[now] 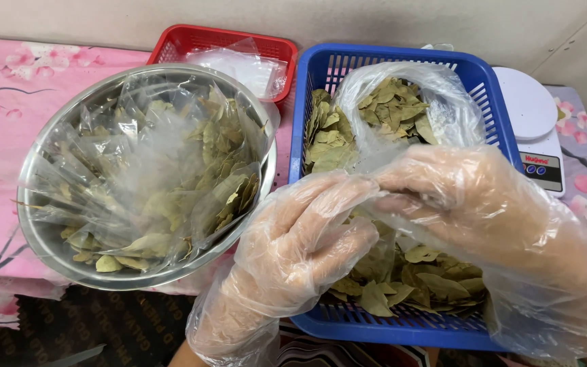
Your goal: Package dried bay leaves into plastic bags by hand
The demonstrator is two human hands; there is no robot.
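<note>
While both gloved hands, left hand [300,238] and right hand [456,204], are pinching its mouth with closed fingers, one thin clear plastic bag [402,109] of dried green bay leaves is sitting over one blue slotted plastic basket [402,326]; one steel bowl [42,231] and one red basket [191,41] are standing nearby.

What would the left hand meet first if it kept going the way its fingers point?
Probably the clear plastic bag of dried leaves that both hands are pinching; the left hand points up-right, toward the right hand. Depth is unclear.
</note>
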